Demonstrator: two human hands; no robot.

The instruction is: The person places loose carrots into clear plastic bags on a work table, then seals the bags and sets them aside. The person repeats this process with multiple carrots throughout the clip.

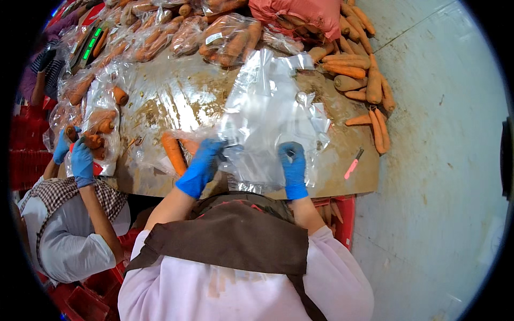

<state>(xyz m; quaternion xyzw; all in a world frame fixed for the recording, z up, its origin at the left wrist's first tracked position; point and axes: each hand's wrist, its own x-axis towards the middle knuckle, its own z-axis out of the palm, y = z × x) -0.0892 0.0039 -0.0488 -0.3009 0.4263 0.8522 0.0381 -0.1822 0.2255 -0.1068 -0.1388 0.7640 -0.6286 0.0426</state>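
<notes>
Both my hands wear blue gloves at the table's near edge. Clear plastic bags (257, 116) lie in an overlapping pile before me. My left hand (203, 162) is at the pile's left side, blurred, and whether its fingers grip the film cannot be told. My right hand (293, 166) rests on the pile's lower right, thumb and forefinger curled into a ring; a pinch on the film is not clear. Left of my left hand, a large carrot (174, 153) lies beside a clear bag with orange carrot showing in it.
A knife with a pink handle (351, 168) lies on the table (365, 180) at right. Loose carrots (373, 84) line the right edge, below a red mesh sack (299, 16). Bagged carrots (229, 40) fill the back. At left, a co-worker's gloved hands (82, 160) hold carrots.
</notes>
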